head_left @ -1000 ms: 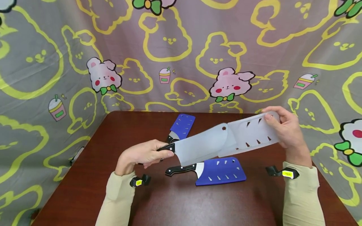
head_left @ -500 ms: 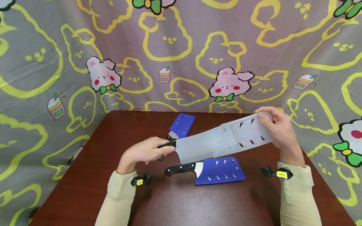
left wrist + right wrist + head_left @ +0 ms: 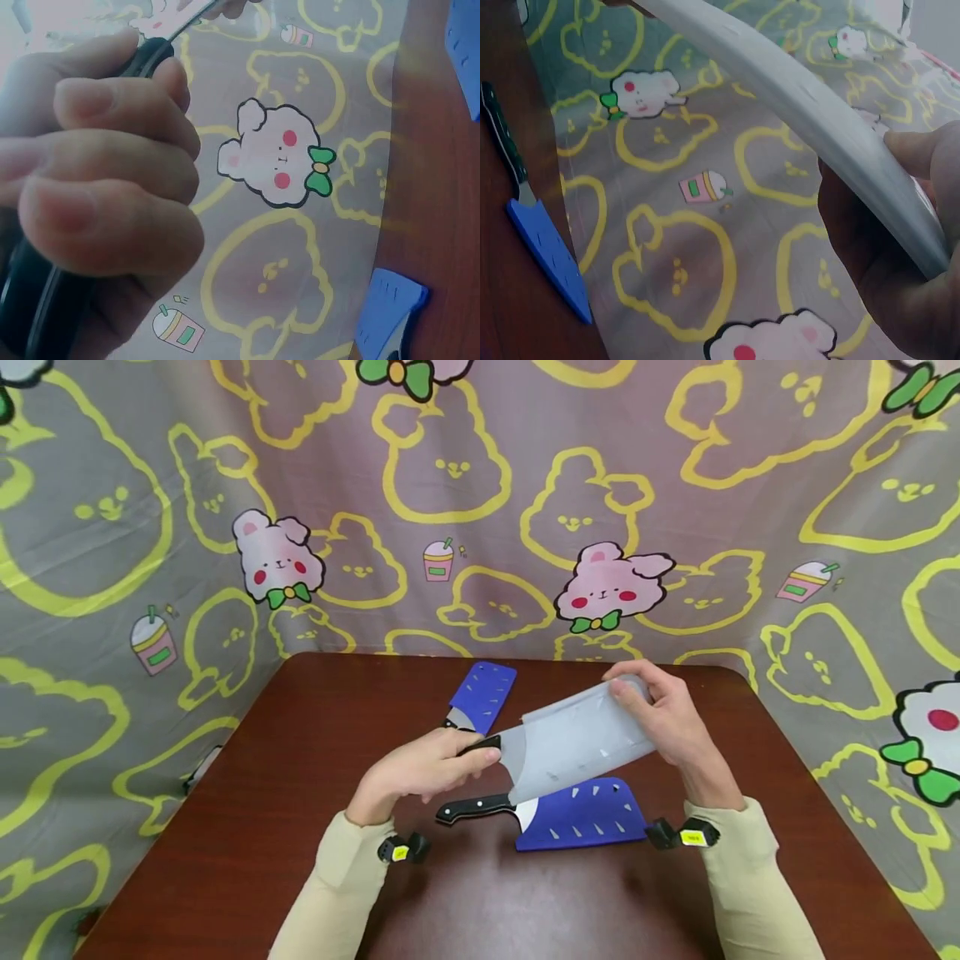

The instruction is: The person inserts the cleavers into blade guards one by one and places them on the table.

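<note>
My left hand [image 3: 431, 766] grips the black handle [image 3: 45, 300] of a cleaver, fingers curled round it in the left wrist view. The cleaver's blade [image 3: 513, 750] shows only near the handle; the remainder lies inside a translucent white blade sheath [image 3: 577, 735] with slots. My right hand [image 3: 663, 714] pinches the sheath's far end, thumb on the near face, as the right wrist view [image 3: 922, 187] also shows. Both are held in the air, tilted up to the right. Below them a second cleaver in a blue sheath [image 3: 585, 818] lies on the table, partly covered from view.
A smaller knife in a blue sheath [image 3: 483, 689] lies farther back on the brown table [image 3: 337, 693], its handle partly hidden behind my left hand. A patterned curtain [image 3: 480, 510] hangs round the table's back and sides.
The white sheath has slid leftward over the cleaver's blade, with my right hand moving left and slightly down. My left hand has shifted a little right. The blue-sheathed knives stay put.
</note>
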`<state>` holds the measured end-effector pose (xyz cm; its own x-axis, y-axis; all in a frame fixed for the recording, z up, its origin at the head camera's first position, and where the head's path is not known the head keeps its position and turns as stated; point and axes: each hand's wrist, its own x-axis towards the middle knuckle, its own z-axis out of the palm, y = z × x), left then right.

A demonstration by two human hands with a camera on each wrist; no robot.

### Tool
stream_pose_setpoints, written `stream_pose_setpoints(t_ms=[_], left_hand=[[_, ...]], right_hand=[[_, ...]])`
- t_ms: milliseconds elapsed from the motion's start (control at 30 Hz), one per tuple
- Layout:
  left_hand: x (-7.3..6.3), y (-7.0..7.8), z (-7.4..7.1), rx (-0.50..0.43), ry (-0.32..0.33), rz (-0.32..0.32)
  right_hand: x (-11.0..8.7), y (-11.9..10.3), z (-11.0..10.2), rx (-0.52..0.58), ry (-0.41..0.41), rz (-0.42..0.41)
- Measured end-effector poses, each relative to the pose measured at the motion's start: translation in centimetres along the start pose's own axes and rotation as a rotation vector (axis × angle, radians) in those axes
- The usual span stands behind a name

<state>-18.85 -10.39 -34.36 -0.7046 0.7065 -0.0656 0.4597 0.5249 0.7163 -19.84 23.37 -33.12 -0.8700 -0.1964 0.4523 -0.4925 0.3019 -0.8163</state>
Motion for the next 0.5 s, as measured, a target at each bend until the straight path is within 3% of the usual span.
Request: stream_pose_setpoints(t_ms=[200,500], left_hand=[[0.08,0.12,0.12,-0.002,0.025,0.002],[0.73,-0.13,0.5,-0.045,0.012,0.033]], right_hand=[[-0.17,-0.7,0.32,-0.035,0.03,-0.025],[-0.19,-0.43,-0.1,-0.018,0.008,0.035]])
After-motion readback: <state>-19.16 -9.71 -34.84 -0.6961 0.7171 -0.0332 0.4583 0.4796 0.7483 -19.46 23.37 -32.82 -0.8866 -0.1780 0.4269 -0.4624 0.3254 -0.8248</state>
